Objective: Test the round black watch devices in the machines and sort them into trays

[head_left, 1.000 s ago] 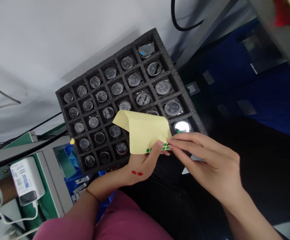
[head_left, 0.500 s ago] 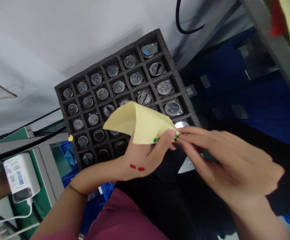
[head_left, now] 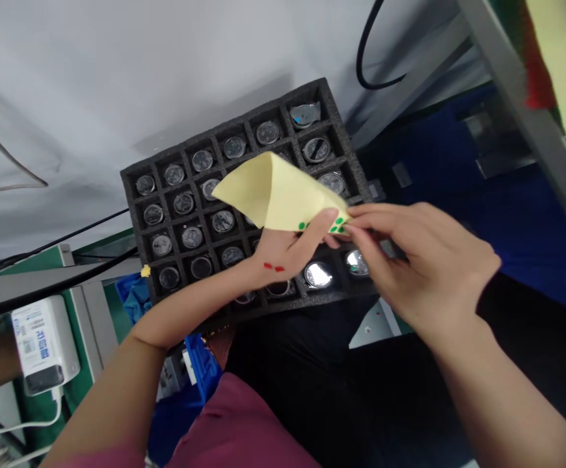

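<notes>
My left hand (head_left: 295, 250) is closed on a curled pale yellow sticker sheet (head_left: 290, 195), thumb pressed on its face. Several green dot stickers (head_left: 339, 221) sit along the sheet's lower right edge. Two small red stickers (head_left: 274, 267) are stuck on the back of my left hand. The thumb and forefinger of my right hand (head_left: 419, 260) pinch the sheet's right corner by the green dots; whether a dot is between the fingertips cannot be made out. Below both hands lies a dark foam tray (head_left: 192, 144), its compartments holding round watch heads (head_left: 235, 147), partly hidden by sheet and hands.
A white box-shaped device (head_left: 43, 344) with a cable stands on the green surface at the left. Blue bins (head_left: 202, 370) are low down beside my lap. A grey metal frame (head_left: 512, 78) slants along the right, and a black cable (head_left: 365, 49) loops near the top.
Both hands and the sheet have moved up in view, over the tray's middle, uncovering watch heads in the near row. My right hand still pinches the sheet's corner. The view has shifted slightly.
</notes>
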A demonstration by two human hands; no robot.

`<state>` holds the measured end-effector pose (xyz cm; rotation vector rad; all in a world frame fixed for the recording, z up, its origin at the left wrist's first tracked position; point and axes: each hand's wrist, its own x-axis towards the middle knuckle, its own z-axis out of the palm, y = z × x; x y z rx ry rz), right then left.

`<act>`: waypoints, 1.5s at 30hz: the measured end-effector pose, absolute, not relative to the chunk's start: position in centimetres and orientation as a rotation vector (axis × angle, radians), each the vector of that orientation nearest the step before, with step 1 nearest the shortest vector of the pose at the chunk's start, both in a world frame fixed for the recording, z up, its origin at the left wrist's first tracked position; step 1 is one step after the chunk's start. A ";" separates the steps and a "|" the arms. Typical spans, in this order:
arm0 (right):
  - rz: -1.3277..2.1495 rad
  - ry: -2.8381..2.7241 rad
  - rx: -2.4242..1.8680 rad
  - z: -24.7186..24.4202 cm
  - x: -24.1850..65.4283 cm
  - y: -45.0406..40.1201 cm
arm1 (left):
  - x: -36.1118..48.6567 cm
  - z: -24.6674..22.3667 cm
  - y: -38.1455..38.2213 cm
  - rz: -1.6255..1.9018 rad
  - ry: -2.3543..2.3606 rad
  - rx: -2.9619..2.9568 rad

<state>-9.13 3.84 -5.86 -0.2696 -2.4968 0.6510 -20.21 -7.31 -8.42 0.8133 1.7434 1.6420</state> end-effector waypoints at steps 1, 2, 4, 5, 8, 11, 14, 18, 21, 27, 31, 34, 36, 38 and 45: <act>0.688 -2.465 -0.319 -6.4 -9.3 4.5 | -21.1 -9.4 -6.7 1.644 1.725 0.810; 0.749 -2.440 -0.386 -7.1 -9.4 5.1 | -22.0 -10.5 -6.0 1.664 1.712 0.760; 0.949 -2.449 -0.515 -8.4 -9.4 6.5 | -24.1 -12.6 -4.8 1.775 1.709 0.550; 1.073 -2.491 -0.550 -9.1 -9.3 7.1 | -25.0 -13.4 -4.3 1.842 1.708 0.432; 1.338 -2.659 -0.534 -10.8 -8.6 8.1 | -26.9 -15.1 -3.5 1.996 1.669 0.221; 1.298 -2.761 -0.533 -11.8 -8.0 8.1 | -27.6 -15.7 -3.5 2.031 1.624 0.151; 1.185 -2.822 -0.565 -12.4 -8.0 7.9 | -27.8 -15.8 -3.8 2.023 1.571 0.155; 1.056 -2.874 -0.595 -12.9 -8.3 7.5 | -28.1 -15.9 -4.5 1.988 1.472 0.357; 0.992 -2.853 -0.663 -13.1 -8.4 7.1 | -28.1 -15.8 -4.9 1.953 1.436 0.507; 1.285 -2.587 -0.881 -11.5 -11.1 7.3 | -27.8 -15.2 -4.9 1.935 1.485 0.451; 1.137 -2.369 -0.918 -11.1 -17.8 8.4 | -27.9 -14.8 -4.8 1.964 1.473 0.404; 1.230 -2.277 -0.893 -11.5 -23.6 9.1 | -27.9 -14.7 -4.9 1.936 1.488 0.409; 1.377 -2.273 -0.831 -11.2 -26.4 9.0 | -27.8 -14.8 -5.2 1.916 1.514 0.463; 1.428 -2.246 -0.731 -9.9 -27.5 8.4 | -27.5 -14.9 -5.5 1.960 1.556 0.560; 0.691 -2.137 0.148 -6.9 -23.1 6.7 | -26.8 -16.0 -6.0 2.202 1.441 0.626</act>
